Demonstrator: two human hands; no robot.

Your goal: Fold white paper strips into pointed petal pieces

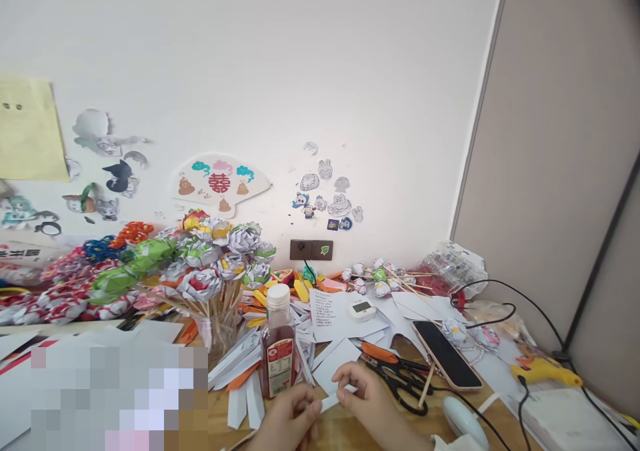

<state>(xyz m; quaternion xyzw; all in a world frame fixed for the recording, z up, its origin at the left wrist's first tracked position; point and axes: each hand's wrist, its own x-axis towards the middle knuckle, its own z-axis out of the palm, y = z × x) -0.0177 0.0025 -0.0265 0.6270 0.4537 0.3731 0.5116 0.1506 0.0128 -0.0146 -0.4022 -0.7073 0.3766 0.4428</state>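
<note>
A small folded strip of white paper (330, 403) spans the gap between my two hands, low in the middle of the view. My left hand (293, 416) pinches its left end between thumb and fingers. The other end is in the closed fingers of my right hand (364, 396). Just behind my left hand stands a bottle of reddish-brown liquid (278, 361) with a white cap. Black-handled scissors (403, 388) lie beside my right hand. Folded white paper pieces (246, 401) lie to the left of the bottle.
Paper flowers on sticks (203, 284) stand in a clear container at the left. Behind my hands are a white timer (362, 309) and a handwritten sheet (325, 328). To the right lie a phone (447, 354), a pale mouse (464, 423) and a yellow glue gun (545, 373) with black cables.
</note>
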